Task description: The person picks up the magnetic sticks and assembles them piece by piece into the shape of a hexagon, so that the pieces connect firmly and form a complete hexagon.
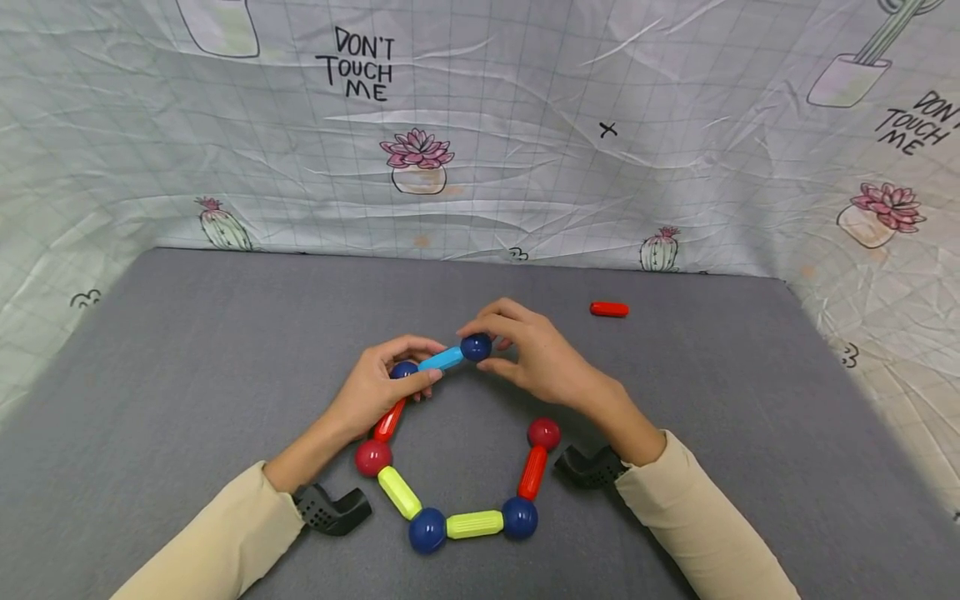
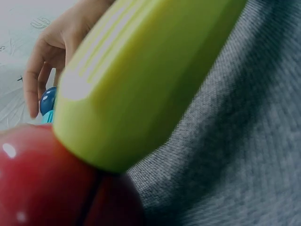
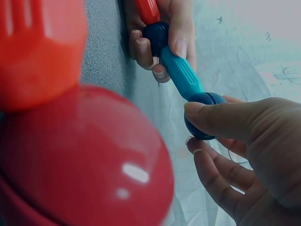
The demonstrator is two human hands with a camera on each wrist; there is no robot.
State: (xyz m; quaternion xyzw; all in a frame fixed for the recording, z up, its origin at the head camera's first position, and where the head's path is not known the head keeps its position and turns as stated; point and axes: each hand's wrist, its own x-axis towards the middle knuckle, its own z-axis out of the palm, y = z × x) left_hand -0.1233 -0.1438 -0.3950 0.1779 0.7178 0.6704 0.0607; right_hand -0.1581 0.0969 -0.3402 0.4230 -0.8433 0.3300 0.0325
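In the head view a chain of balls and rods curves round in an open ring on the table. At its far left, the left hand [image 1: 378, 379] grips a dark blue ball [image 1: 405, 372], its thumb along a light blue rod [image 1: 441, 359]. The right hand [image 1: 540, 354] pinches another dark blue ball [image 1: 476, 347] at that rod's other end, seen close in the right wrist view between thumb and fingers. A red rod [image 1: 388, 422] runs from the left-held ball to a red ball [image 1: 373, 458]. Another red ball [image 1: 543, 434] ends the chain on the right.
Two yellow-green rods [image 1: 475, 524] and two blue balls [image 1: 428, 531] form the near side, with a red rod [image 1: 532, 472] at right. A loose red rod [image 1: 609, 309] lies at the back right. Behind the grey table [image 1: 225, 333] hangs a printed cloth [image 1: 525, 150].
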